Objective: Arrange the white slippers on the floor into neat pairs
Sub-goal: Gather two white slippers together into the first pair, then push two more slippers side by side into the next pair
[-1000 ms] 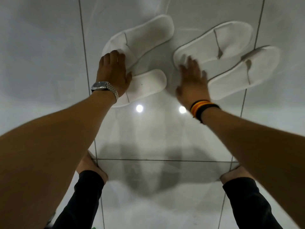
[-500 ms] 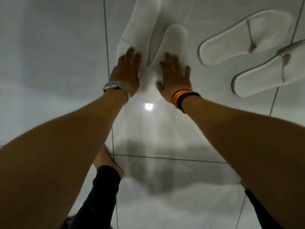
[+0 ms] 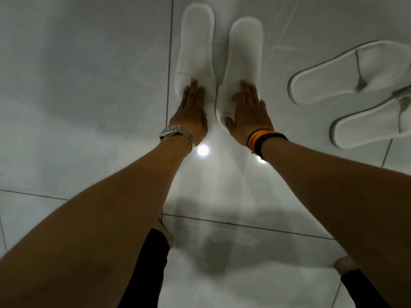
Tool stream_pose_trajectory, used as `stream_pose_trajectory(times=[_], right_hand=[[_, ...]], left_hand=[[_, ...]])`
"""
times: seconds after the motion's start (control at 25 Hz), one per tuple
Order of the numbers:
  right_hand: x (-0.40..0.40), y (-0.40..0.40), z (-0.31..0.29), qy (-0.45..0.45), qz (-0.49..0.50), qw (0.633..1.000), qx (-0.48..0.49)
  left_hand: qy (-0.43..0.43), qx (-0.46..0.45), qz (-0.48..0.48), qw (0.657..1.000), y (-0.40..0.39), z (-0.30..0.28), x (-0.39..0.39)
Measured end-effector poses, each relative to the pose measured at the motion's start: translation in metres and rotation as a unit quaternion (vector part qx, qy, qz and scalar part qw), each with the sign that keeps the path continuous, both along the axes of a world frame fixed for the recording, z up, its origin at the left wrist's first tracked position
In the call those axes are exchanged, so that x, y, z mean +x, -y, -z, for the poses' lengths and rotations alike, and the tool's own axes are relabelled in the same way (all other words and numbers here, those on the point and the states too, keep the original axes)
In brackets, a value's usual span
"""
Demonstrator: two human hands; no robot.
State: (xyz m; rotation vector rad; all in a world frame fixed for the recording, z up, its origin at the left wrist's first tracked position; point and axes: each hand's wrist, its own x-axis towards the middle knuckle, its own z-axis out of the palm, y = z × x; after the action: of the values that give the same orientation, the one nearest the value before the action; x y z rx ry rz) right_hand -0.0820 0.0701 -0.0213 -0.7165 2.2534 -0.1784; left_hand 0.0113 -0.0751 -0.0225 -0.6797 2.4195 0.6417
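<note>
Two white slippers lie side by side on the glossy tiled floor, both pointing straight away from me: the left slipper (image 3: 195,47) and the right slipper (image 3: 244,52), with a narrow gap between them. My left hand (image 3: 191,114), with a metal watch at the wrist, rests flat on the near end of the left one. My right hand (image 3: 249,114), with striped wristbands, lies flat on the near end of the right one. Neither hand curls around a slipper.
Two more white slippers with grey rims lie slantwise at the right, an upper slipper (image 3: 347,72) and a lower slipper (image 3: 373,123), close together. My feet (image 3: 164,232) and black trouser legs (image 3: 144,274) are at the bottom. Ceiling lights reflect in the tiles.
The two left slippers were crossed at angles; both hands have turned and pushed them until they lie parallel. My right hand has moved from the right-hand pair onto the second slipper.
</note>
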Motion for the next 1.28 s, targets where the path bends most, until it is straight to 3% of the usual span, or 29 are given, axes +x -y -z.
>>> stream_pose_trajectory(times=[0.44,0.68,0.88,1.04,1.28], right_hand=[[-0.025,0.041,-0.006,0.021,-0.016,0.999,-0.018],[-0.017,0.008,-0.022,0.009,0.037,0.998,-0.046],[-0.046,-0.097,-0.036,-0.076,0.121,0.99,0.009],[-0.087,-0.2,-0.038,-0.125,0.204,0.968,0.072],[-0.151,-0.287,-0.024,-0.114,0.136,0.98,0.095]], left_hand=[[0.014,-0.02,0.026,0.999,0.031,-0.011,0.013],[-0.013,-0.045,0.057,0.997,0.019,-0.024,0.012],[-0.049,0.001,0.104,0.993,-0.066,-0.034,-0.02],[-0.056,0.051,0.115,0.99,-0.153,-0.024,-0.09],[-0.074,0.112,0.275,0.952,-0.289,-0.014,-0.132]])
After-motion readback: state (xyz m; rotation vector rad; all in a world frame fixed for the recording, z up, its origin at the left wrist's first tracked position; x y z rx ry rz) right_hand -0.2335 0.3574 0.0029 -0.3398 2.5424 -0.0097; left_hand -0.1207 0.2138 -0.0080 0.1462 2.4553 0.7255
